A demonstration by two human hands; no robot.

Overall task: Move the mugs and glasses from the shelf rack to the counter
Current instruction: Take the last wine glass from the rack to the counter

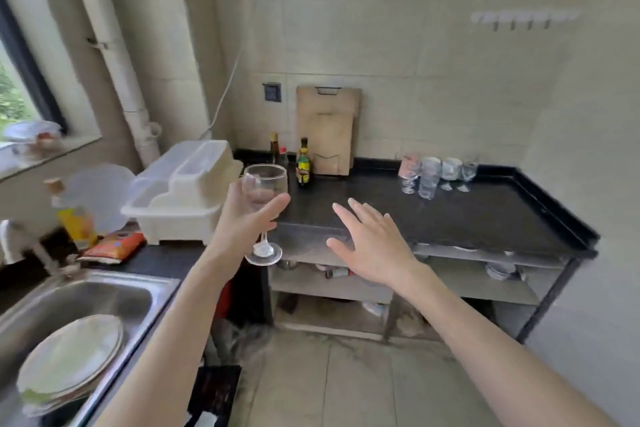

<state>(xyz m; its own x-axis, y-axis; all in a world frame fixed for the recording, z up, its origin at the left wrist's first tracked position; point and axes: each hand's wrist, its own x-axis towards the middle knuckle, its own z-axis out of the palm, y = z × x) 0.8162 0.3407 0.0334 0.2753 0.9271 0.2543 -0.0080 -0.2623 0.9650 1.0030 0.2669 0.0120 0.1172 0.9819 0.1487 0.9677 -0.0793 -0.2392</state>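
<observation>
Two bare forearms reaching up from the bottom edge. Left hand wrapped round a clear wine glass, thumb across the front of the bowl, remaining fingers curled behind it, grip closed on the bowl rather than the stem. Glass upright or nearly so, empty, stem and round foot hanging free below the hand, held in the air just over the front left corner of the dark counter. Right hand open and empty, palm down, fingers spread and stretched forward, hovering over the counter's front edge, touching nothing. Further out on the counter, toward the back wall, a tight cluster of glasses, some stemmed, standing close together; exact count hard to tell through the blur. Two wooden cutting boards leaning on the tiled wall, with a few dark bottles just beside them at the counter's back left. Shelf rack beneath the counter, holding a stack of dishes at the right and small blurred items at the left. White plastic dish drainer left of the held glass, its contents not visible. Steel sink at lower left with a stack of pale plates lying in the basin. Orange packet and yellow bottle between sink and drainer.
</observation>
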